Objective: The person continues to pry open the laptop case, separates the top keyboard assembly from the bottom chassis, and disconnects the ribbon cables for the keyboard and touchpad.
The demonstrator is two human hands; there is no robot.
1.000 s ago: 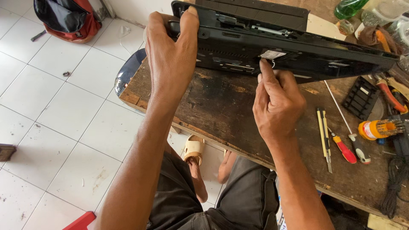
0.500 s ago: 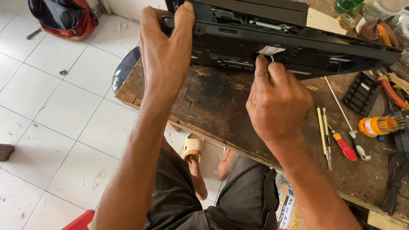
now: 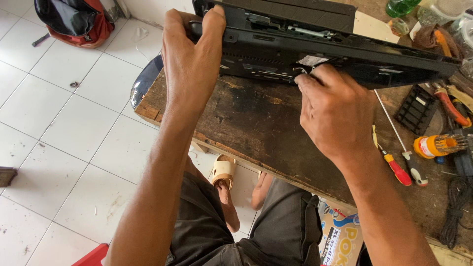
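Note:
A long black device housing (image 3: pixel 276 44), its open underside facing me, is tilted up above a dark worn wooden workbench (image 3: pixel 256 123). My left hand (image 3: pixel 194 59) grips its left end, fingers curled over the top edge. My right hand (image 3: pixel 335 111) is at the middle of the lower edge, fingertips pressed in beside a small white label (image 3: pixel 313 60). Whether the fingers pinch a wire or a part there is hidden.
Screwdrivers (image 3: pixel 394 165), an orange bit holder (image 3: pixel 436 145), a black tray (image 3: pixel 416 109), pliers (image 3: pixel 451 106) and a coiled cable (image 3: pixel 456 209) lie on the bench's right side. A red and black bag (image 3: pixel 74 19) sits on the white tiled floor. Bottles (image 3: pixel 401 7) stand at the back.
My right hand has turned and slid left along the lower edge, its fingers now curled into the housing beside the label. The left hand keeps its grip.

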